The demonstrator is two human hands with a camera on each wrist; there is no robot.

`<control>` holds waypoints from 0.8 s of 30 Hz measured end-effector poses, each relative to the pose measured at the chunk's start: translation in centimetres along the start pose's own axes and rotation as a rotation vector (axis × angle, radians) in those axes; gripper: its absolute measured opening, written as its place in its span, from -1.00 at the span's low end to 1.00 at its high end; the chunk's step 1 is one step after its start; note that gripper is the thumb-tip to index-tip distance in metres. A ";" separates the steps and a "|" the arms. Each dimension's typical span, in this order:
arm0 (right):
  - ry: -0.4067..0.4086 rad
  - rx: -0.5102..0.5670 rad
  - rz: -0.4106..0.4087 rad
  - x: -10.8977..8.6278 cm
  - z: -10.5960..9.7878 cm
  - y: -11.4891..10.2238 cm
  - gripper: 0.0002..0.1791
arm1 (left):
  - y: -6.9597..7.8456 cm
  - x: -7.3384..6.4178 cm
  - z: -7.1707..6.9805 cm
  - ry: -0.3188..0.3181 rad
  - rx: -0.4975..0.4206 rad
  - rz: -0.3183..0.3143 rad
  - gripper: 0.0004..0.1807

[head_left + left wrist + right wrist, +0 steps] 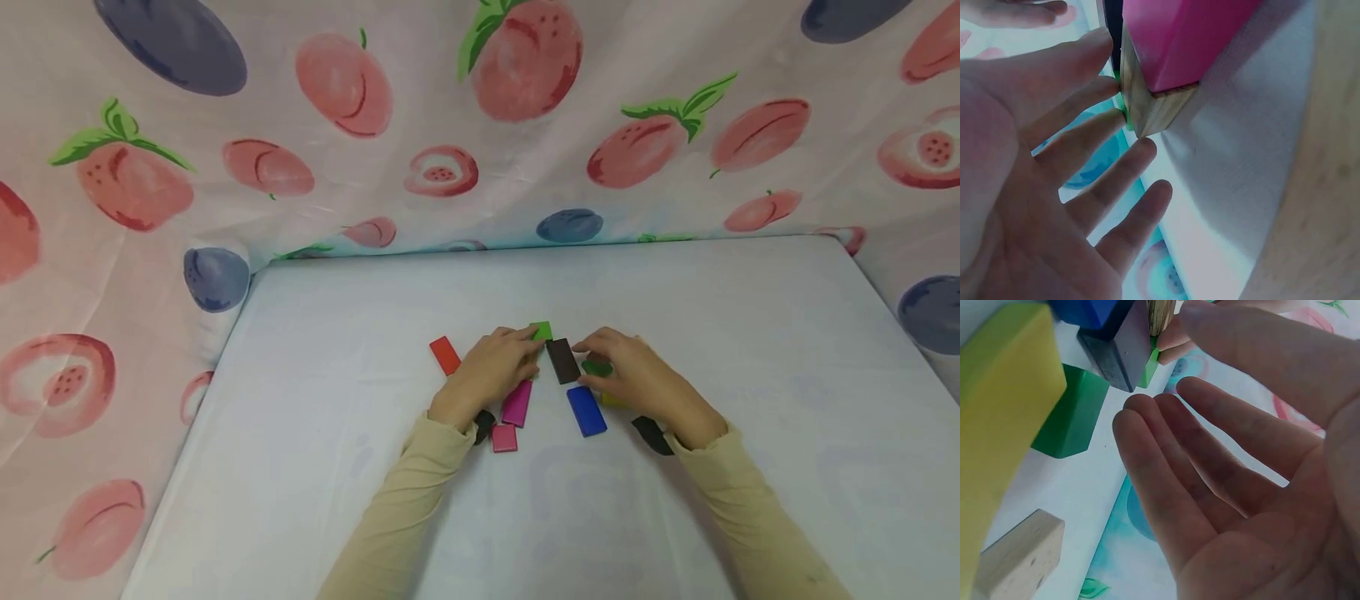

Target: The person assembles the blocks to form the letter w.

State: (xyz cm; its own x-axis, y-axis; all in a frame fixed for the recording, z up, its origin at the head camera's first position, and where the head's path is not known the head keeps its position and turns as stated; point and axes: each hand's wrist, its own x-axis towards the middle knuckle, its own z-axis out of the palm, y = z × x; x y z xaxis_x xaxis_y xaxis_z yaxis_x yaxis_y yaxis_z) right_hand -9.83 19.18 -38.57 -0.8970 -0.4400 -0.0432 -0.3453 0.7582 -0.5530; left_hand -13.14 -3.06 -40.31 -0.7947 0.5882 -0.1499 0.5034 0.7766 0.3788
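My left hand (487,371) reaches in from the left, fingertips at a light green block (542,328). In the left wrist view its fingers are spread beside a bare wood block (1154,112), behind a magenta block (1172,44). On the other side my right hand (633,371) is beside a dark brown block (564,361), thumb and fingertips near its right edge. The right wrist view shows its fingers extended, with nothing in the palm. A dark green block (597,367) and a yellow block (613,401) are partly hidden by that hand.
A blue block (587,411) lies in front of the brown one. Near the left wrist are a small pink block (504,438) and a red block (444,354). All rest on a white table (300,467), with fruit-printed cloth (337,200) rising behind it.
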 end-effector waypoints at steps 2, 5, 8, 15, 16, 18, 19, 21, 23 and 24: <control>-0.001 -0.001 -0.006 -0.3 0.0 0.0 -0.56 | -0.1 0.0 0.0 0.003 -0.011 0.003 -0.50; -0.007 0.005 0.002 -0.8 0.1 -0.1 -0.57 | -0.1 -0.1 0.1 0.009 -0.020 0.009 -0.50; -0.009 0.007 0.008 -1.3 0.2 0.0 -0.57 | 0.0 -0.1 0.1 0.026 -0.013 0.020 -0.51; 0.011 0.005 -0.032 -2.2 0.6 0.2 -0.60 | 1.2 -0.2 0.0 0.078 -0.010 0.057 -0.53; 0.014 0.002 -0.037 -2.4 0.7 0.2 -0.60 | 1.3 -0.3 0.1 0.077 -0.007 0.062 -0.53; 0.019 -0.007 -0.047 -2.6 0.8 0.2 -0.60 | 1.7 -0.3 0.2 0.078 -0.001 0.070 -0.54; 0.020 -0.012 -0.052 -2.7 0.9 0.3 -0.60 | 1.8 -0.3 0.3 0.081 -0.002 0.073 -0.54; 0.021 -0.017 -0.063 -2.8 1.0 0.3 -0.61 | 2.1 -0.3 0.5 0.086 0.000 0.082 -0.54; 0.018 -0.017 -0.074 -2.9 1.1 0.4 -0.61 | 2.2 -0.4 0.6 0.086 0.005 0.090 -0.55; 0.014 -0.015 -0.078 -3.0 1.1 0.4 -0.62 | 2.3 -0.4 0.7 0.084 0.004 0.094 -0.55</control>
State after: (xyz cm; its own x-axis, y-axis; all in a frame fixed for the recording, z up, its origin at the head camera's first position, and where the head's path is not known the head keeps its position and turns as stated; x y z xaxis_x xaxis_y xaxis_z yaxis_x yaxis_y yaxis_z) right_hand -6.98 20.25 -39.58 -0.8712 -0.4907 0.0114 -0.4179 0.7293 -0.5417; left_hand -11.43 -1.39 -40.00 -0.7694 0.6376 -0.0372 0.5781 0.7200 0.3840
